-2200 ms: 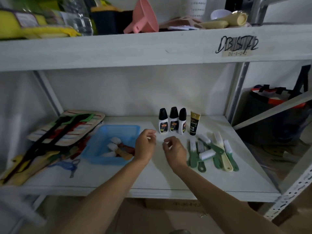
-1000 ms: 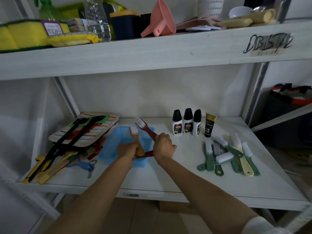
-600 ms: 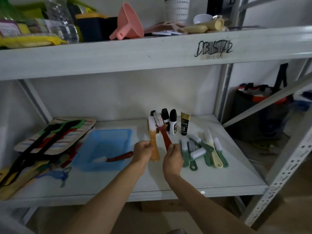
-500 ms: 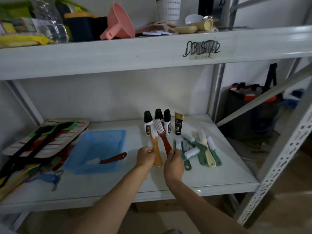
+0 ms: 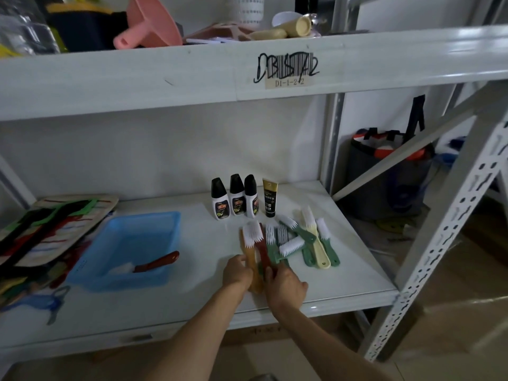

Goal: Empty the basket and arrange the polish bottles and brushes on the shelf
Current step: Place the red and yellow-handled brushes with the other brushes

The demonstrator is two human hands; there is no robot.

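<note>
1. Blue basket [image 5: 129, 248], left of the polish bottles [image 5: 234, 198], holds one red-handled brush [image 5: 154, 264].
2. Left hand [image 5: 237, 273], in front of the bottles, grips an orange brush [image 5: 248, 250].
3. Right hand [image 5: 286, 284] grips a red brush [image 5: 261, 247], beside the green brushes [image 5: 299, 240].

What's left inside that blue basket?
Inside the blue basket lies one brush with a dark red handle, its white bristles toward the left, the handle end resting on the right rim. The near wall hides a strip of the floor, so anything there cannot be seen.
</note>
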